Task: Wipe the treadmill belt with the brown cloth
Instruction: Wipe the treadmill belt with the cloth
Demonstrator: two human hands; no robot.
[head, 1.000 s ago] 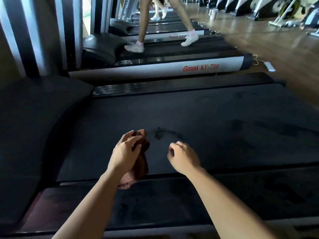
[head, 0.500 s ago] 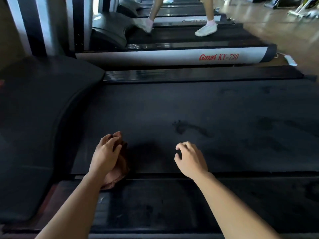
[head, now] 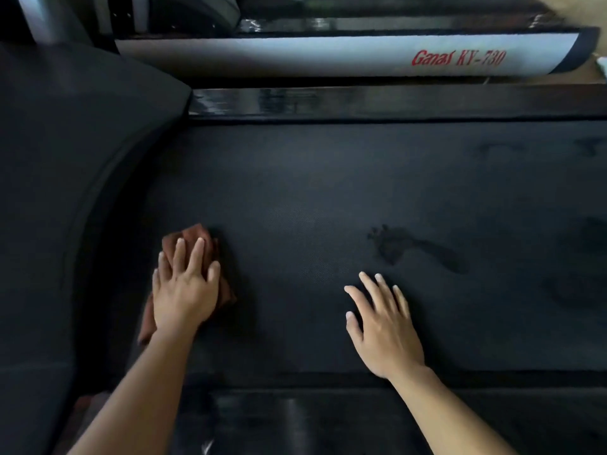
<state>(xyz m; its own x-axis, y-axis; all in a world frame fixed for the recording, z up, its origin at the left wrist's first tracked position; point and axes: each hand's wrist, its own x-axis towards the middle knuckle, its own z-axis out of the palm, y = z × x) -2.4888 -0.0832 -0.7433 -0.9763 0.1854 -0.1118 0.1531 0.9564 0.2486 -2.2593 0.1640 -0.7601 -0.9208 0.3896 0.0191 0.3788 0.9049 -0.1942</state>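
Observation:
The black treadmill belt (head: 312,198) fills most of the head view. My left hand (head: 184,290) lies flat on the crumpled brown cloth (head: 193,236), pressing it onto the belt's left end near the motor cover. The cloth shows beyond my fingertips and beside my wrist. My right hand (head: 384,320) rests on the belt with fingers spread and holds nothing. A dark footprint-shaped mark (head: 414,249) sits on the belt just beyond my right hand.
The curved black motor cover (head: 75,178) rises at the left. A glossy side rail (head: 361,101) borders the belt's far edge, and another rail (head: 328,418) runs along the near edge. Behind stands a second treadmill with a white side panel (head: 328,57) with red lettering.
My view has dropped closer to the belt. My left hand has flattened on the cloth and slid it onto the belt's left end. My right hand has spread its fingers on the belt.

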